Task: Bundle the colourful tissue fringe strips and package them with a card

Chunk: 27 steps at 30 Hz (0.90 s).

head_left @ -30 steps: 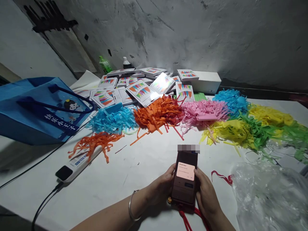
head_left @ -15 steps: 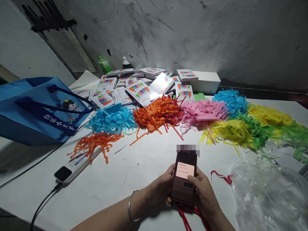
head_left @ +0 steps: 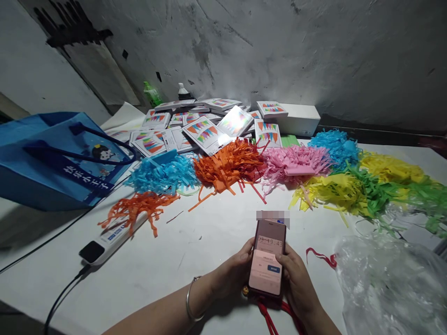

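Phone: phone (head_left: 267,258) sat low centre of the frame, held upright-ish betw. both hands just above the counter (head_left: 195,242); screen lit pinkish w/ a small blue button; text too small to read.
Left hand: left hand (head_left: 232,274) gripped the phone's left edge, thumb at the side near the top; silver bangle (head_left: 190,300) on the wrist.
Right hand: right hand (head_left: 300,284) clasped the phone's right edge, thumb lying over the screen by the blue button.
Red cord: red cord (head_left: 270,318) hung from the phone's bottom end, at the lower edge of the frame.
Paper fringe: heaps of cut paper across mid-frame – orange fringe (head_left: 226,165) centre, blue fringe (head_left: 164,174) to its left, pink fringe (head_left: 295,163) to its right, yellow fringe (head_left: 331,188) and green fringe (head_left: 375,190) further right; smaller orange bunch (head_left: 139,207) lower left, apart from the rest.
Packs: printed packs (head_left: 206,130) w/ coloured flag pics piled behind the fringe, upper centre; white box (head_left: 302,118) just right of them.
Bag: blue tote bag (head_left: 59,158) at left of frame, on the counter.
Power strip: white power strip (head_left: 111,239) lower left, partly under the small orange bunch, black cable running off to the lower left.
Plastic: clear plastic bag (head_left: 391,284) crumpled at lower right, near the right hand, not touching.
Bottles: green bottle (head_left: 152,93) and a white-capped one by the wall, upper centre-left.
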Each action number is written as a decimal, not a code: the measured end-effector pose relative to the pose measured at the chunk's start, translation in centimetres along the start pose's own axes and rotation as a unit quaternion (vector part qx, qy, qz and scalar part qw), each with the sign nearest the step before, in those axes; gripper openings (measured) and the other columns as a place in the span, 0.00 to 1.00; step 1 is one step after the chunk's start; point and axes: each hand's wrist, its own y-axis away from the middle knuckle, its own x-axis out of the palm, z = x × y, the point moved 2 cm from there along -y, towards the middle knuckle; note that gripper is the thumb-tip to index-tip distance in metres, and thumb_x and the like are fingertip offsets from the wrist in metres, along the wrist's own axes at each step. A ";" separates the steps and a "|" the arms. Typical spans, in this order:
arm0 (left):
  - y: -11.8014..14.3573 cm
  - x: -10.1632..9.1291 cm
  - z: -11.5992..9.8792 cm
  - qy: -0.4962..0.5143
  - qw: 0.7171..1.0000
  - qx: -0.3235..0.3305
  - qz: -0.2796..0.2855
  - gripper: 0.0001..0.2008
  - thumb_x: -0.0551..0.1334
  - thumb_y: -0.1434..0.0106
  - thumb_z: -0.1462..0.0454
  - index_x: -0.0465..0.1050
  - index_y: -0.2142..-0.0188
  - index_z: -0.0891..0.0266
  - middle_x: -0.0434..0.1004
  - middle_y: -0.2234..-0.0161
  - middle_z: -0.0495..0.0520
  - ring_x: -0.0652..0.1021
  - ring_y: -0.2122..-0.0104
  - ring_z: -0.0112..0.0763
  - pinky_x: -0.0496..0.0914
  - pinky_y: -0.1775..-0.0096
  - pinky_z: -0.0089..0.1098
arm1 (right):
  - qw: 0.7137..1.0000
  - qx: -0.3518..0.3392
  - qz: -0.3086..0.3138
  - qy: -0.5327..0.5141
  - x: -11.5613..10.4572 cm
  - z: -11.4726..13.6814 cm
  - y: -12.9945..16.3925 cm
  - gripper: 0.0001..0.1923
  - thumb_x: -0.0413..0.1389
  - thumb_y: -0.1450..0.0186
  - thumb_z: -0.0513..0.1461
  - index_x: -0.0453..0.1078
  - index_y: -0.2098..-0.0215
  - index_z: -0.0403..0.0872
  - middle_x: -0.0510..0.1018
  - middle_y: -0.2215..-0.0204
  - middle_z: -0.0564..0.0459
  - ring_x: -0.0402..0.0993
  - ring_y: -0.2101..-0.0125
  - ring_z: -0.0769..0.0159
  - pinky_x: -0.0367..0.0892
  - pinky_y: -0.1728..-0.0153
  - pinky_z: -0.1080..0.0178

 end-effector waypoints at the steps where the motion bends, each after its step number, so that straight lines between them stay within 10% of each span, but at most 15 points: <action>1: 0.0 0.0 0.0 0.000 1.000 -0.003 -0.001 0.35 0.68 0.42 0.52 0.64 0.38 0.60 0.73 0.43 0.64 0.73 0.44 0.51 0.65 0.46 0.45 | 1.000 0.002 -0.002 -0.002 0.0 0.0 0.0 0.21 0.64 0.37 0.46 0.73 0.48 0.47 0.82 0.55 0.46 0.77 0.53 0.51 0.71 0.53 0.53; 27: -0.2 -0.6 0.3 0.006 1.000 0.001 0.007 0.36 0.65 0.41 0.53 0.61 0.36 0.62 0.73 0.43 0.65 0.73 0.44 0.51 0.64 0.46 0.45 | 0.999 -0.017 -0.026 0.027 0.1 0.2 -0.2 0.19 0.58 0.34 0.43 0.73 0.46 0.48 0.80 0.52 0.50 0.73 0.51 0.56 0.68 0.51 0.59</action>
